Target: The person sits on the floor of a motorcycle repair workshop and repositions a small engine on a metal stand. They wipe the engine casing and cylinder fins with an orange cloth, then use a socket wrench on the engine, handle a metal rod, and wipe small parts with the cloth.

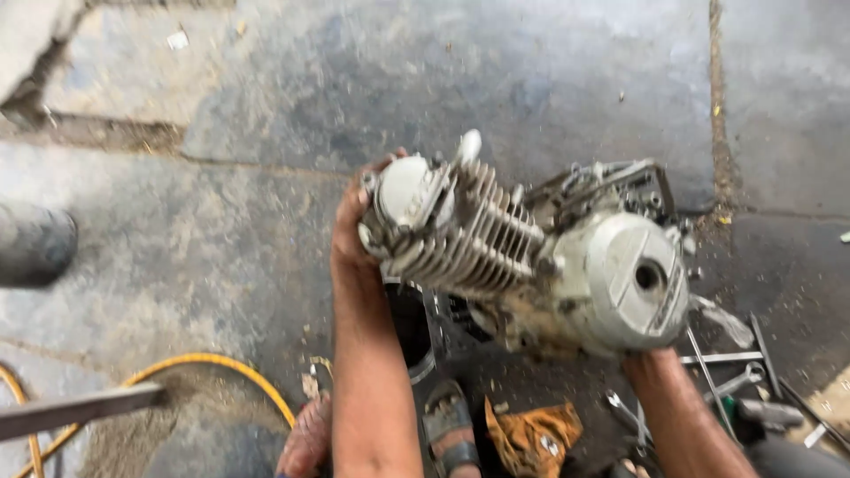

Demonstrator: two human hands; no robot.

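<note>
Both hands carry the motorcycle engine [531, 257] above the floor [221, 221]: left hand [350, 230] fingers grip the cylinder head, right hand [642, 358] supports the crankcase underneath, its fingers hidden. Setting it down needs a steady, level lowering clear of the wrenches [726, 372].

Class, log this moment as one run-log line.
left hand: grips engine top | right hand: under engine | engine: lifted above floor

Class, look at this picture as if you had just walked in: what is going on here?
A person is holding a small motorcycle engine off a stone floor with both bare hands. The left hand grips the finned cylinder end, and the right hand supports the round side cover from below. Wrenches lie on the floor to the right, an orange rag sits near the person's sandalled foot, and a yellow hose curves across the lower left.
</note>
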